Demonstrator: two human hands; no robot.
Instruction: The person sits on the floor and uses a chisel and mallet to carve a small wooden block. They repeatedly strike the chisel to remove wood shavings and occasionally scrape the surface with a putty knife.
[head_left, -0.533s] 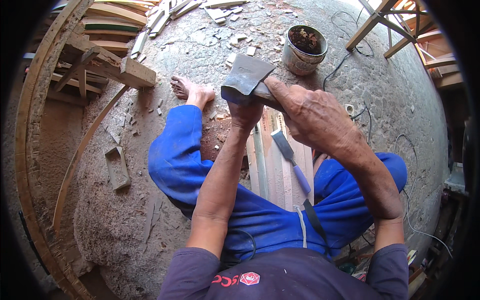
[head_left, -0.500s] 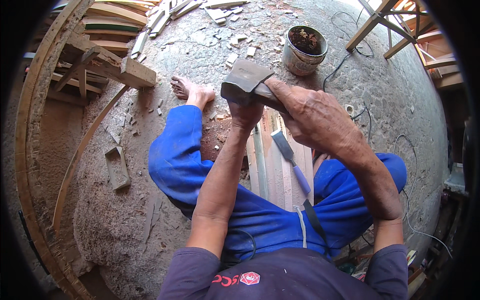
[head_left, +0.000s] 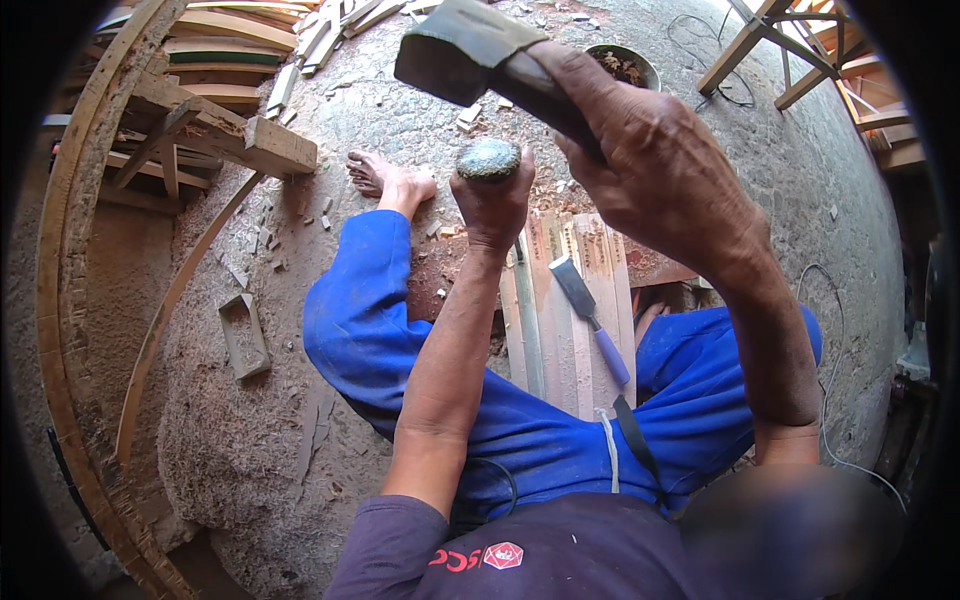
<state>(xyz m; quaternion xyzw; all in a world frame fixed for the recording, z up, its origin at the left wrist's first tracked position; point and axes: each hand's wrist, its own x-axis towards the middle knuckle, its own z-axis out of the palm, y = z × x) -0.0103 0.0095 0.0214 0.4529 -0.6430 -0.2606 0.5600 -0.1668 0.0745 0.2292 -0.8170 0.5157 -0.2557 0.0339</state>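
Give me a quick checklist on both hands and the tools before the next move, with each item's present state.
1. Right hand gripping the hatchet by its handle: ok.
2. Left hand closed around the upright round-ended tool, its top exposed: ok.
3. Hatchet head apart from the left hand: ok, a gap shows between them.
4. Lower end of the round-ended tool seated: cannot tell, hidden beneath the left hand.
5. Wooden strips cleared of loose tools: not ok, a purple-handled chisel lies on them.
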